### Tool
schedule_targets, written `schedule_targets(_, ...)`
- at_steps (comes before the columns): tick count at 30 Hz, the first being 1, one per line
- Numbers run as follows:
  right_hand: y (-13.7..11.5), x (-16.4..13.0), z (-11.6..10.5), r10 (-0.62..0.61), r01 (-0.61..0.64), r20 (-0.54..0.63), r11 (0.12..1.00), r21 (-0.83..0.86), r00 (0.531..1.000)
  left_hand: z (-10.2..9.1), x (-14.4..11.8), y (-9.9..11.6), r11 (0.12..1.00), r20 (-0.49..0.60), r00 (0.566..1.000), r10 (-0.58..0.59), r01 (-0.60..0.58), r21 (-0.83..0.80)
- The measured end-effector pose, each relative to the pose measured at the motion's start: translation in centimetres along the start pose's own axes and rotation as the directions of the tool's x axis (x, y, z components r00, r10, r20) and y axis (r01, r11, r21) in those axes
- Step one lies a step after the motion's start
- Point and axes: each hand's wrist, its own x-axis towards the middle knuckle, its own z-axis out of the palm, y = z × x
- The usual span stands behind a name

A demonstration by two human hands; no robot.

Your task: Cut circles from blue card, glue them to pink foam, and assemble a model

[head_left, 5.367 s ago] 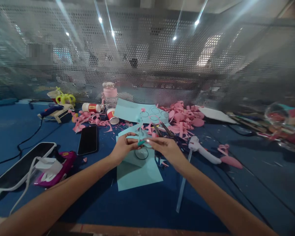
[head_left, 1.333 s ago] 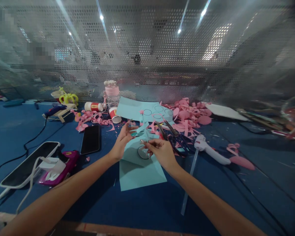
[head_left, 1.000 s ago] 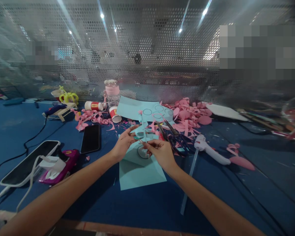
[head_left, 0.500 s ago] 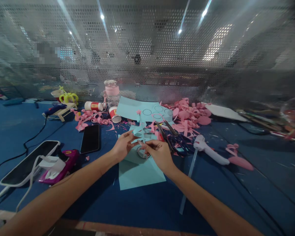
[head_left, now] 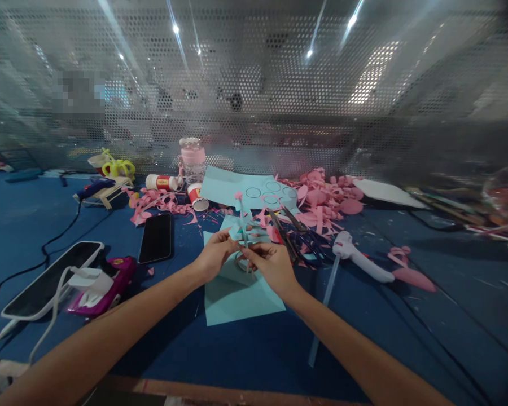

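Left hand (head_left: 211, 260), right hand (head_left: 270, 265) — pinching thin, pink-tipped paper flower (head_left: 242, 225), upright.

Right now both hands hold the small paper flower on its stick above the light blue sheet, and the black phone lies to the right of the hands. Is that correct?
Not quite. In the head view the black phone lies to the left of the hands, not the right. The rest holds: the left hand and right hand hold the paper flower above the light blue sheet.
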Motion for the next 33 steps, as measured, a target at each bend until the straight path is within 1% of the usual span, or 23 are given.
schedule_targets(2, 0.1, 0.0, 0.0, -0.011, 0.012, -0.020, 1.000, 0.012, 1.000, -0.4, 0.3, -0.3, 1.000, -0.013, 1.000, 0.024, -0.024, -0.018)
schedule_targets(5, 0.3, 0.1, 0.0, -0.031, 0.034, -0.060, 0.999, 0.041, 0.998, -0.9, 0.7, -0.7, 0.997, -0.081, 0.996, 0.049, -0.054, -0.060)
schedule_targets(7, 0.4, 0.1, 0.0, -0.029, 0.031, -0.052, 0.998, 0.051, 0.998, -0.9, 0.9, -0.7, 0.995, -0.109, 0.993, 0.041, -0.050, -0.081)
schedule_targets(8, 0.4, 0.1, 0.0, -0.025, 0.027, -0.042, 0.998, 0.055, 0.999, -0.8, 0.9, -0.6, 0.995, -0.109, 0.993, 0.037, -0.047, -0.089)
schedule_targets(10, 0.4, 0.0, 0.1, -0.020, 0.021, -0.021, 0.997, 0.071, 1.000, -0.6, 0.7, -0.4, 0.995, -0.075, 0.997, 0.025, -0.032, -0.090)
schedule_targets(12, 0.3, 0.0, 0.1, -0.017, 0.017, -0.008, 0.997, 0.077, 1.000, -0.5, 0.4, 0.0, 0.996, -0.048, 0.999, -0.010, 0.006, -0.090)
schedule_targets(16, 0.2, 0.0, 0.1, -0.008, 0.009, -0.031, 0.999, 0.045, 0.999, -0.5, 0.0, 0.4, 0.992, -0.051, 0.995, -0.085, 0.079, -0.098)
schedule_targets(19, 0.0, 0.0, 0.2, 0.002, 0.000, -0.040, 0.999, 0.049, 0.999, -0.6, 0.1, 0.4, 0.995, -0.016, 0.996, -0.086, 0.085, -0.060)
schedule_targets(21, -0.2, 0.0, 0.1, 0.013, -0.011, -0.034, 0.998, 0.061, 0.999, -0.8, 0.3, 0.1, 0.998, 0.014, 0.999, -0.042, 0.042, -0.044)
schedule_targets(22, -0.3, 0.0, 0.1, 0.017, -0.014, -0.032, 0.997, 0.073, 0.999, -0.9, 0.4, 0.0, 0.999, 0.020, 1.000, -0.003, 0.004, -0.038)
schedule_targets(24, -0.4, 0.1, 0.1, 0.021, -0.017, -0.034, 0.994, 0.104, 0.999, -1.3, 0.9, -0.3, 0.996, 0.001, 0.996, 0.084, -0.084, -0.026)
schedule_targets(27, -0.4, 0.3, -0.1, 0.029, -0.018, -0.066, 0.986, 0.167, 0.997, -2.2, 1.5, -0.3, 0.981, -0.082, 0.977, 0.195, -0.194, 0.012)
schedule_targets(29, -0.2, 0.4, -0.3, 0.035, -0.013, -0.101, 0.977, 0.211, 0.994, -2.7, 1.8, 0.0, 0.962, -0.141, 0.954, 0.264, -0.250, 0.111)
schedule_targets(31, 0.0, 0.6, -0.6, 0.024, 0.007, -0.120, 0.967, 0.255, 0.993, -3.1, 1.9, 0.6, 0.933, -0.220, 0.924, 0.314, -0.258, 0.252)
schedule_targets(33, 0.3, 0.8, -0.8, 0.016, 0.017, -0.111, 0.958, 0.286, 0.994, -3.3, 1.8, 1.1, 0.917, -0.300, 0.898, 0.321, -0.216, 0.337)
